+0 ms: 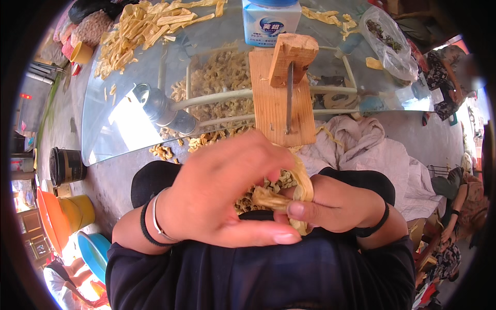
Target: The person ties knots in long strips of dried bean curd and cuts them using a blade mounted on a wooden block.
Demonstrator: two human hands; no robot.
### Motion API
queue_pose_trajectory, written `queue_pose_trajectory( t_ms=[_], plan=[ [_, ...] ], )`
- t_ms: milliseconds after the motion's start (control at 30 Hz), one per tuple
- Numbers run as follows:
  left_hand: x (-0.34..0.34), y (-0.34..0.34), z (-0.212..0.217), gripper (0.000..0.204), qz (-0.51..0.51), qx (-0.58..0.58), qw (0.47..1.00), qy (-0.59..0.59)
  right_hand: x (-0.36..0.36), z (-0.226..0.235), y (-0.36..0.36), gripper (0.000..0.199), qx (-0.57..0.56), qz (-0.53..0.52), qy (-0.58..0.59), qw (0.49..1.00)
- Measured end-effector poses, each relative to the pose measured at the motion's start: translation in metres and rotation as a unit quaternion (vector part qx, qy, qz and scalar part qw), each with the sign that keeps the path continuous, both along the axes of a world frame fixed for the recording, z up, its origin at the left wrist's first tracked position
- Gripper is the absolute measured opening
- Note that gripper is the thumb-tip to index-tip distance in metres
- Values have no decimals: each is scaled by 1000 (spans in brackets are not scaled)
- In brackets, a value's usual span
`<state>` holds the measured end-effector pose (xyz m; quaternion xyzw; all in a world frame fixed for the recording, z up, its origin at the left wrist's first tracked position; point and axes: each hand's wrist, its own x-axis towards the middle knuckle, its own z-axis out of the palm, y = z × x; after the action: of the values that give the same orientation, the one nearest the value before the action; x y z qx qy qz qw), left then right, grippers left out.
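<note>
My right hand is closed, with its thumb pressing a pliable yellow-tan strip against the fingers. The strip bends into a loop, and a folded end points left from under the thumb. My left hand arches over the strip from the left, its thumb and fingers wide apart. Its fingertips are close to the top of the loop; whether they touch it is hard to see. Beneath my hands, in my lap, lies a heap of small knotted tan pieces, partly hidden.
Ahead is a glass table bearing a wooden stand with an upright metal blade, a white-and-blue tub, piled loose strips and a plastic bag. Many knotted pieces show through the glass. Buckets stand left; people sit right.
</note>
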<state>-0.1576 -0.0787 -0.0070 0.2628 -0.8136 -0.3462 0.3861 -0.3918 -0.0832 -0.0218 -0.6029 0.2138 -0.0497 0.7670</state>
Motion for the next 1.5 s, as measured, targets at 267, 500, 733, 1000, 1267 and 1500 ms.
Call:
queue_pose_trajectory(
  t_ms=[267, 500, 733, 1000, 1267, 1500],
  plan=[
    [-25, 23, -18, 36, 4, -102, 993, 59, 10, -4, 11, 21, -23, -312, -127, 941],
    [-21, 3, -32, 43, -2, 80, 991, 103, 1, -6, 11, 22, 6, -316, -201, 927],
    [-16, -2, -34, 46, -39, 72, 988, 130, 1, -13, 4, 32, -198, -295, -186, 916],
    [-20, 14, -20, 51, 48, 284, 944, 161, 18, -18, 4, 33, -527, -323, -17, 786],
    [-32, 27, -24, 24, 122, -75, 987, 66, 24, -25, -7, 33, -532, -409, 12, 741],
    [-18, 12, -27, 30, 172, 29, 976, 131, 19, -15, -6, 36, -486, -321, -66, 810]
  ],
)
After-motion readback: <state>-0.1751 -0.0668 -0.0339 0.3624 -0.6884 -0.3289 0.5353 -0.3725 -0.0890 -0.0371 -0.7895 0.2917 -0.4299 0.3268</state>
